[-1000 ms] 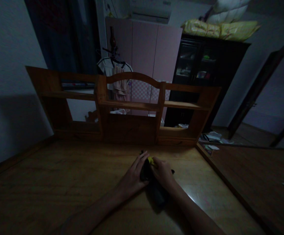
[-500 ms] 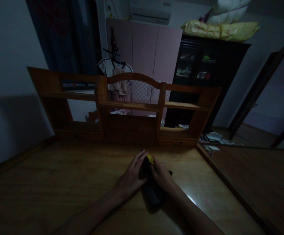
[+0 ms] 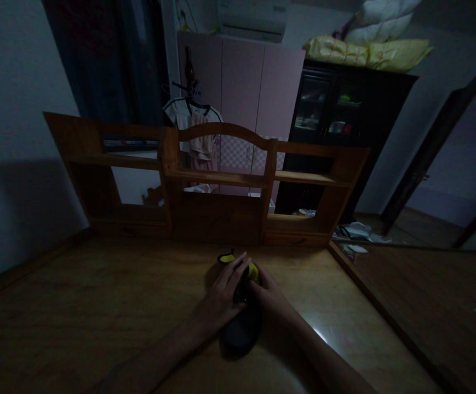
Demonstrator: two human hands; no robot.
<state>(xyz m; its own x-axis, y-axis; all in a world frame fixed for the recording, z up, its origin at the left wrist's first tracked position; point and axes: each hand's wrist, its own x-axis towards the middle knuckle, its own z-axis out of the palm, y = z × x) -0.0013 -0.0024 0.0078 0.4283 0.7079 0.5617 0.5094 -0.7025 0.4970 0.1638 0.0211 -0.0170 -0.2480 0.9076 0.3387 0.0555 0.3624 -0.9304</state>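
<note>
A black shoe (image 3: 241, 331) with a yellow inside lies on the wooden board, its rounded toe end towards me. Yellow lining shows between my hands and past my left fingertips, where a small black loop sticks up. My left hand (image 3: 221, 295) is closed over the shoe's upper from the left. From the right, my right hand (image 3: 269, 290) grips it near its opening, thumb pressed in by the yellow part. Dim light and my fingers hide much of the shoe's middle.
A wooden headboard-like shelf (image 3: 217, 176) with cubbies and small drawers stands across the far edge. A raised wooden rim (image 3: 379, 306) runs along the right side. The wall (image 3: 16, 164) is on the left. Papers and plastic (image 3: 361, 231) lie beyond the right rim.
The shoe has swung round, its toe end shifting left and its far end emerging beyond my left hand. Both hands keep hold of it in nearly the same spot.
</note>
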